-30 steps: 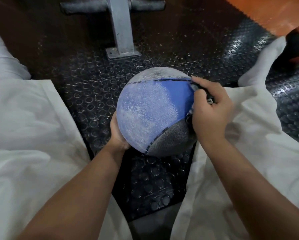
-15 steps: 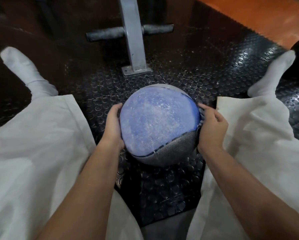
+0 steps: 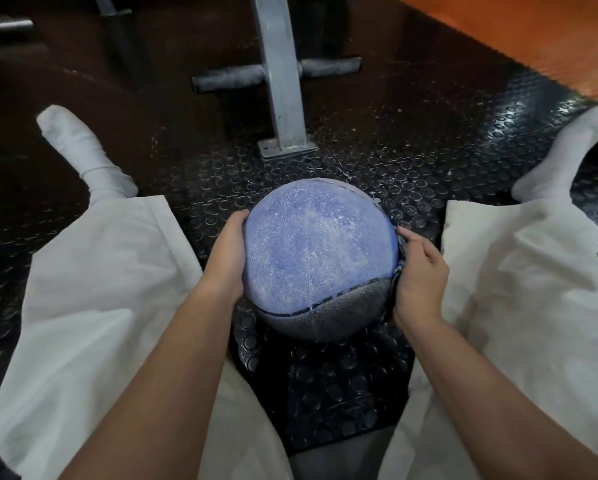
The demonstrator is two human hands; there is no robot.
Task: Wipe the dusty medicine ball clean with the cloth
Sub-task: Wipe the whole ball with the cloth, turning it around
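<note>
Far left on my feed, the left sock (image 3: 82, 157), white and ribbed, lies on the mat (image 3: 193, 174). The mat is black rubber studded with raised round discs. The left trouser leg (image 3: 93, 292), loose off-white woven fabric, runs down from the sock.

Next is the left hand (image 3: 226, 261), palm against the ball's left side, its fingers (image 3: 236, 220) curving round the surface and gripping it.

The ball (image 3: 314, 258) is held between both hands, low between the spread legs. I cannot tell whether it touches the mat. It is a sphere with no long axis, and its skin is finely pebbled. A large blue panel, mottled all over with pale dust, faces up at the camera. A smaller dark grey panel faces back toward me. The dark stitched seam between them rises from lower left to right.

Beyond the ball, a grey metal post (image 3: 280, 98) stands on a flat foot plate and carries a padded crossbar (image 3: 328, 65).

At the ball's right edge shows a thin strip of dark cloth (image 3: 399, 261). The right hand (image 3: 418, 275) pinches it against the ball with curled fingers (image 3: 415, 242).

Further right come the right trouser leg (image 3: 519, 271) and the right sock (image 3: 564, 154).
</note>
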